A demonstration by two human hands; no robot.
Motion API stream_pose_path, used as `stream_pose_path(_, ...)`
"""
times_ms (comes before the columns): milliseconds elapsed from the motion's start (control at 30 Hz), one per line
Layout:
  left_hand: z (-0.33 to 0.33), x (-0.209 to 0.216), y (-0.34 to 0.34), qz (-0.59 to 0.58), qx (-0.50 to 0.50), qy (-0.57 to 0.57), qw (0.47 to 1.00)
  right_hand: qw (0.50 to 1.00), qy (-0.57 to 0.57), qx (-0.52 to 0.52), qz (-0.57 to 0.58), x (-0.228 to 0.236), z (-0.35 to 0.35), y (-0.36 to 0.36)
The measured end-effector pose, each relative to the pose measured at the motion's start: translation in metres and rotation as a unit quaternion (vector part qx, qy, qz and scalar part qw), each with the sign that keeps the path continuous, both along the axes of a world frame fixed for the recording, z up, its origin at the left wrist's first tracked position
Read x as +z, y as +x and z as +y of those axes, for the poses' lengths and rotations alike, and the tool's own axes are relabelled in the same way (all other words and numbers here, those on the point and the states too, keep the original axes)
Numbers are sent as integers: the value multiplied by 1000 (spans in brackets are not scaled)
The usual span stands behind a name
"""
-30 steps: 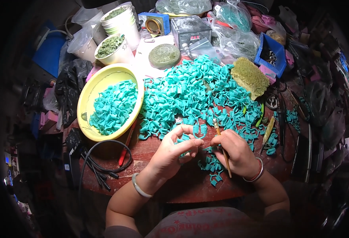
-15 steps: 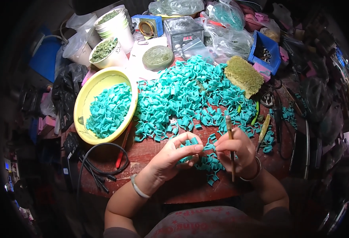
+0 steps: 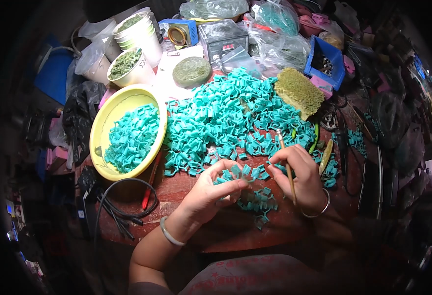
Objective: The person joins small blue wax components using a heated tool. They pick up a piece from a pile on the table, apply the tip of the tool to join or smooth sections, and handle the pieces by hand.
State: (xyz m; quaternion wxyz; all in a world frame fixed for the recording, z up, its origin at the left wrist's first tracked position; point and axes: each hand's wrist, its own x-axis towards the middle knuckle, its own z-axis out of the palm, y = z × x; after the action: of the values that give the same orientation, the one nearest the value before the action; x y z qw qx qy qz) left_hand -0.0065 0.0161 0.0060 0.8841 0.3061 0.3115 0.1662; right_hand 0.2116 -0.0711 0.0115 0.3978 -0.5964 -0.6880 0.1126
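My left hand [image 3: 215, 189] is curled around several small bent teal pieces [image 3: 235, 173], its thumb lying across the front of them. To its right, my right hand [image 3: 302, 182] is closed with a slim brown-handled tool [image 3: 290, 179] lodged between the fingers, its pale tip pointing up and away. The thumb and index finger of that hand come together near a bit of teal; whether they pinch a piece is hard to see. Below the hands lies a small group of teal pieces [image 3: 258, 201]. A large teal heap [image 3: 221, 118] spreads just beyond them.
A tilted yellow basin [image 3: 98, 152] with more teal pieces stands at left, near a black cable [image 3: 109, 189] and a red tool [image 3: 147, 196]. Farther back are white buckets [image 3: 144, 73], a scale [image 3: 223, 37], a yellow-green sponge-like slab [image 3: 299, 93] and a blue bin [image 3: 341, 78].
My right hand has moved a little right, away from my left, and the brown-handled tool has tilted from upright to a slant. The left hand's pieces have shifted slightly.
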Motion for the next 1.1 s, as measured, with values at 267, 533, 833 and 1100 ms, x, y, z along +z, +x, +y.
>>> stream_pose_path(267, -1, -1, 1, 0, -10, 22, 1000, 995, -20, 49, -83, -6, -1, -10)
stream_pose_path(533, -2, 4, 2, 15, -12, 36, 999, 992, -39, 58, -106, -6, -4, -11)
stream_pose_path(833, -2, 5, 2, 20, -16, 33, 999, 995, -27, 67, -63, -6, -4, -8)
stream_pose_path(1100, -1, 6, 1, 27, -19, 38, 999, 996, -17, -1, 92, 5, -6, -11)
